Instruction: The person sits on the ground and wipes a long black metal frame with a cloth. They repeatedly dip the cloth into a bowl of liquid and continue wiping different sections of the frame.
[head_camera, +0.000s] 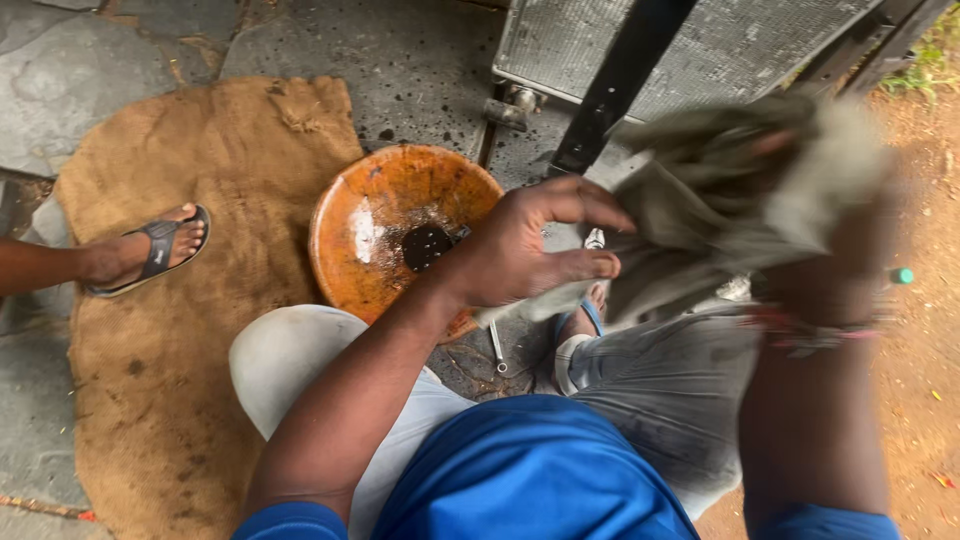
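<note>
The left hand (530, 250) pinches the lower edge of a grey-green rag (720, 190), thumb over curled fingers, at the middle of the frame above the person's knees. The right hand (835, 235) is motion-blurred and mostly wrapped in the same rag; it appears closed on the cloth, though individual fingers cannot be made out. The rag is crumpled, soft and stained, and it spans the gap between both hands.

Just left of the left hand, a round orange bowl (385, 215) rests on the stone floor (420, 60). Its surface is rusty and glossy, with a dark patch and a pale smear near the centre. Its left rim overlaps the right edge of a coarse burlap sack (170, 300) laid flat on the floor.

A finned metal radiator (740, 40) lies along the top edge of the frame, with a black bar (615, 80) crossing it diagonally toward the rag. A slim metal wrench (497, 350) lies on the floor below the bowl, between the knees.

Another person's foot in a grey sandal (150, 250) rests on the sack's left side, well apart from the hands. Bare reddish earth (930, 330) borders the right edge.
</note>
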